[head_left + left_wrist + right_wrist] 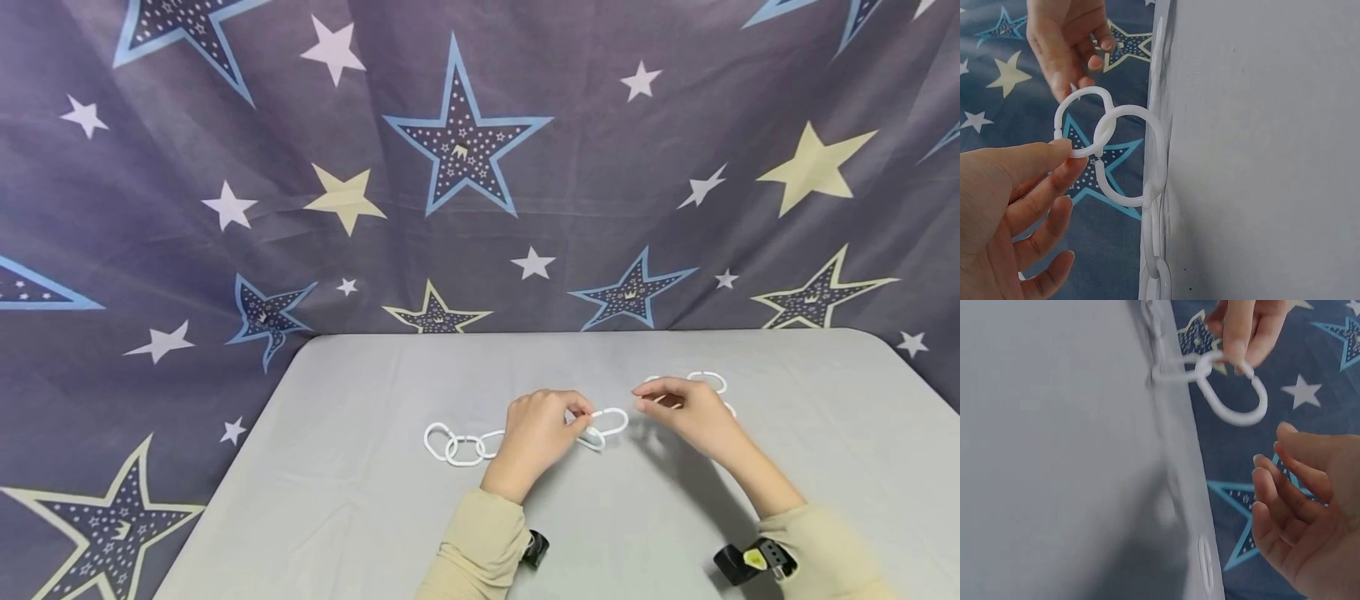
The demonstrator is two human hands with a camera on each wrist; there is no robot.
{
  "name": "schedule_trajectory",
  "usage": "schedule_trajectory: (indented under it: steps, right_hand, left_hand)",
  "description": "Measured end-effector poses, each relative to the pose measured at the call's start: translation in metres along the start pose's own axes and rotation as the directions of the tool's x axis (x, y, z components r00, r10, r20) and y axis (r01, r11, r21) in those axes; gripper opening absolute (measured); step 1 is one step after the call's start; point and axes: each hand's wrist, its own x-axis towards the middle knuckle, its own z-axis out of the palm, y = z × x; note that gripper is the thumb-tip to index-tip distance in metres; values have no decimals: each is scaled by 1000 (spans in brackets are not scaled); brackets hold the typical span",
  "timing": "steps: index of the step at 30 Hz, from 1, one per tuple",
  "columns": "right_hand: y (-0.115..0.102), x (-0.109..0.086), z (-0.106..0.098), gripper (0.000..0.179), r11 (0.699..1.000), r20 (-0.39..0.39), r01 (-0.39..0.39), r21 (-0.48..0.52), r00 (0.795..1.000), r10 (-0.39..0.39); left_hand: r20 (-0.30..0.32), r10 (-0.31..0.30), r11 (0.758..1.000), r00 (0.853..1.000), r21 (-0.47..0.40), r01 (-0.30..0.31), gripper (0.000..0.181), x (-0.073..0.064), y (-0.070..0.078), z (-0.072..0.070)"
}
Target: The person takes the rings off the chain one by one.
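Note:
My left hand (542,427) pinches a white plastic chain link (1084,94) between thumb and index finger, raised above the table. A second link (1163,150) hangs through it, and the rest of the white chain (465,451) trails down to the left on the tabletop. In the right wrist view the pinched link (1235,419) shows a small split in its loop. To the right, my right hand (693,412) hovers with thumb and fingers loosely bent and apart. Nothing is between them, and the fingertips are a short way from the pinched link.
More white links (708,382) lie on the table behind my right hand, partly hidden by it. The table (360,517) has a light grey cover. A dark star-patterned cloth (480,250) hangs at its back edge. Wrist cameras (738,565) sit at both sleeves.

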Motion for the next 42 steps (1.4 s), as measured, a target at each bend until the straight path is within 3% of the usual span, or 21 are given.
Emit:
schedule_trajectory:
  steps: [6, 17, 28, 34, 42]
  right_hand:
    - [-8, -2, 13, 20, 1000, 31, 25, 16, 999, -26]
    - [-15, -3, 26, 12, 998, 17, -40, 57, 999, 39]
    - [-15, -4, 27, 12, 996, -3, -54, 66, 998, 55]
    - [-16, -4, 28, 11, 996, 4, -59, 69, 998, 59]
    - [-18, -5, 29, 10, 996, -1, -58, 70, 998, 58]
  left_hand:
    - [14, 11, 1000, 1000, -12, -11, 5, 1, -1, 1]
    - [-4, 9, 999, 1000, -43, -9, 9, 3, -6, -1]
    - [110, -19, 991, 994, -130, 33, 17, 2, -25, -6]
    - [186, -21, 995, 982, -92, 39, 19, 0, -26, 0]
    - [209, -23, 998, 978, -50, 35, 14, -1, -26, 6]
